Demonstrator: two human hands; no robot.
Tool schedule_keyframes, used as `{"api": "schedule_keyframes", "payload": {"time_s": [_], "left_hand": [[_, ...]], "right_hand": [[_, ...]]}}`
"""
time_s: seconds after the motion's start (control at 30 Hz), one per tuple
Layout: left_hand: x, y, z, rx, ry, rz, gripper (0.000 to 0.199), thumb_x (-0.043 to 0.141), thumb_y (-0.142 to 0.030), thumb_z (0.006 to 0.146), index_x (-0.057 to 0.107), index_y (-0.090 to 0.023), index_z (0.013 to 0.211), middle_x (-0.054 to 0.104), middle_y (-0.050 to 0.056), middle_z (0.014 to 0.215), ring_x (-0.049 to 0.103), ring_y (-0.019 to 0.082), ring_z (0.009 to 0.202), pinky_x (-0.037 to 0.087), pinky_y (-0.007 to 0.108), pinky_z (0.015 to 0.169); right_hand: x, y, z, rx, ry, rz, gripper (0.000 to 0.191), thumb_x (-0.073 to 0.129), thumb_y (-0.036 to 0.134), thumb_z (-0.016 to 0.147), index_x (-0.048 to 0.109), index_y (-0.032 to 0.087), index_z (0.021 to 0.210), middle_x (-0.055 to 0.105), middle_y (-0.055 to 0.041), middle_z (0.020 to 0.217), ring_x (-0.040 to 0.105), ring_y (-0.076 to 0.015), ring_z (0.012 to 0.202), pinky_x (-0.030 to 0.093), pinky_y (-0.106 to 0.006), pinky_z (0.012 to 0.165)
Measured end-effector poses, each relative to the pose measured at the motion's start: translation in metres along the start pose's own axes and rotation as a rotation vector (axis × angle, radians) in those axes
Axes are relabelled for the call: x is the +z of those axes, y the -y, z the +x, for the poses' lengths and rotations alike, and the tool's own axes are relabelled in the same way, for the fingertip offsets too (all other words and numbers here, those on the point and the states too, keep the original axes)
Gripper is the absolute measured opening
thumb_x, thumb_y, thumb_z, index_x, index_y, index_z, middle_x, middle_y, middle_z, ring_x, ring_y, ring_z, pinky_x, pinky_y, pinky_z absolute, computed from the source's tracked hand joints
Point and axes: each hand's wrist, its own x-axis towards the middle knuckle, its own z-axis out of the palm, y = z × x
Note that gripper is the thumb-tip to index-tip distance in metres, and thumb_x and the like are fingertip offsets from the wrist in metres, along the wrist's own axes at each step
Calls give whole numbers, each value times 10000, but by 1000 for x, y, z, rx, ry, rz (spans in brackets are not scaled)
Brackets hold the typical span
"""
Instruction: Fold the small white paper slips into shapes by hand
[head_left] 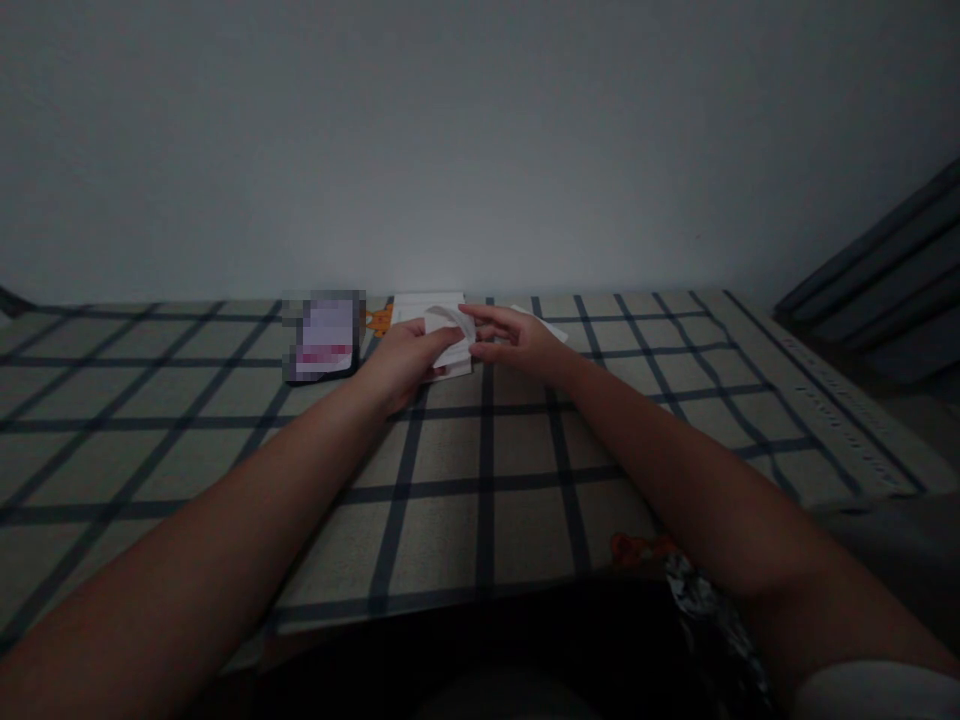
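Left hand (409, 355) pinching white paper (448, 338) above plaid cloth (450, 450), right hand (514, 340) curling loosely beside paper, phone (328, 335) lying left of paper.

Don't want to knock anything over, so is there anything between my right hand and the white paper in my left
Nothing visible: your right hand's fingertips are at the edge of the white paper. The phone-like device lies beyond your left hand.
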Motion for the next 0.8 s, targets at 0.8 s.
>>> {"api": "schedule_keyframes", "payload": {"time_s": [0.8], "left_hand": [[6,9,-3,128,-2,45,117,748,-282,695,733,-169,723,695,44,679,587,154,572,429,263,540]], "right_hand": [[3,0,0,42,-76,69,610,723,518,869,676,198,1387,729,-86,1271,684,-190,1001,602,-293,768]]}}
